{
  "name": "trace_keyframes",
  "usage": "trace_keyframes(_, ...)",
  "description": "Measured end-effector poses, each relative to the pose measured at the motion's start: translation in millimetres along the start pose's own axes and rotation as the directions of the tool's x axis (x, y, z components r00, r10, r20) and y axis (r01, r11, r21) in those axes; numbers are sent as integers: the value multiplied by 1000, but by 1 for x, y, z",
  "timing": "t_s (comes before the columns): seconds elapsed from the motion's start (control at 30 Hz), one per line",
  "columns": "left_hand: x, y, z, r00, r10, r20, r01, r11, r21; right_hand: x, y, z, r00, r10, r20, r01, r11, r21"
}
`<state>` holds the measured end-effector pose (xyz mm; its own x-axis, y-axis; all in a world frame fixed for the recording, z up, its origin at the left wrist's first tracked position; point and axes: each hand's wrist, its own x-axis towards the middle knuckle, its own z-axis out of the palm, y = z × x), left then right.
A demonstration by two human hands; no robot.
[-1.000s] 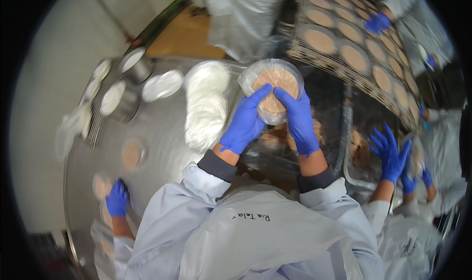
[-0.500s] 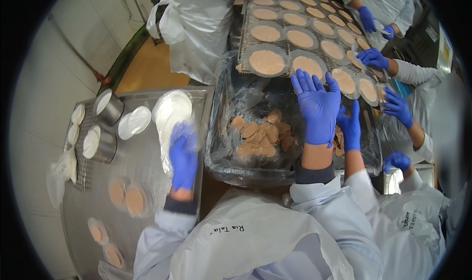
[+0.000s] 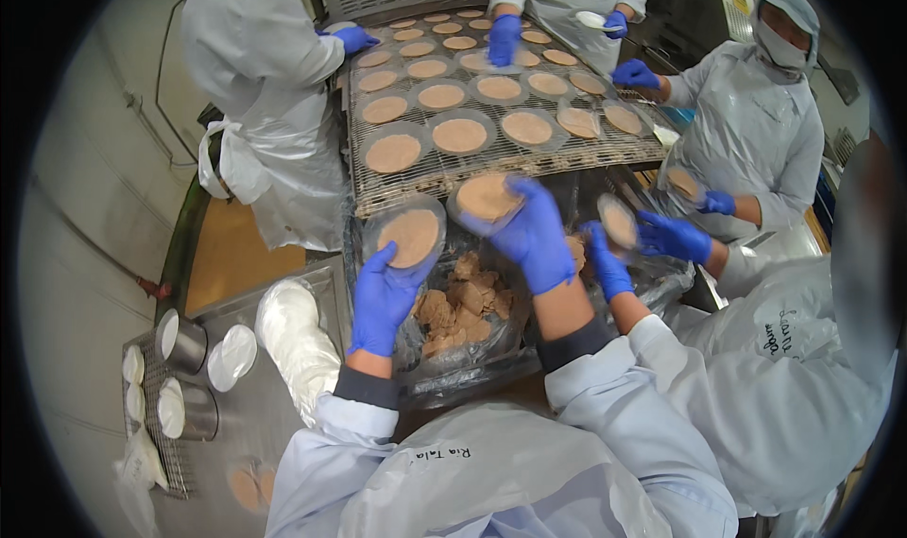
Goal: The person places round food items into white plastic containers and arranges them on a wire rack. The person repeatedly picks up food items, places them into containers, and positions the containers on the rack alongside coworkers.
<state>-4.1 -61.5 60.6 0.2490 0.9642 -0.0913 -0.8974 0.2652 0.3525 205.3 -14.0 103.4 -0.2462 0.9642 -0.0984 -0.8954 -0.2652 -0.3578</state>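
My left hand (image 3: 383, 302) grips a clear round film sheet bearing a thin pinkish-tan patty (image 3: 408, 238). Beside it, my right hand (image 3: 540, 240), blurred by motion, holds a second patty (image 3: 487, 196) on its own film by the right edge. Both patties are above the near end of a wire mesh conveyor belt (image 3: 378, 196) and the lined bin (image 3: 444, 387) below it. Rows of similar patties on film, such as one patty (image 3: 393, 153), lie on the belt. Loose broken patties (image 3: 463, 302) are heaped in the bin.
Left of me, a steel table (image 3: 213, 462) holds a stack of white round sheets (image 3: 288, 325) and metal cylinders (image 3: 196, 408). On my right a co-worker's gloved hands (image 3: 673, 238) handle another patty (image 3: 619, 224). More co-workers stand around the belt.
The view has tilted up toward the belt. My left hand has left the white sheets on the table, and my right hand, open before, has closed. Each now holds a patty on film.
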Motion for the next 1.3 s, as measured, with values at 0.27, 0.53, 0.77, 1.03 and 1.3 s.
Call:
trace_keyframes(0.27,-43,40,-12,975,192,-115,-193,981,3,46,3,32,662,-389,640,263,-679,-685)
trace_keyframes(0.53,-34,39,-65,979,143,-146,-136,989,57,-16,79,-11,919,287,270,186,287,-940)
trace_keyframes(0.77,28,14,9,996,90,-2,-90,995,52,2,24,-54,951,-144,-273,74,965,-254)
trace_keyframes(1.03,46,-17,-65,991,111,-80,-93,976,197,27,22,-39,974,-119,-192,107,991,-75)
trace_keyframes(1.3,2,-4,5,991,126,38,-126,992,3,10,55,-1,964,-248,92,261,831,-491)
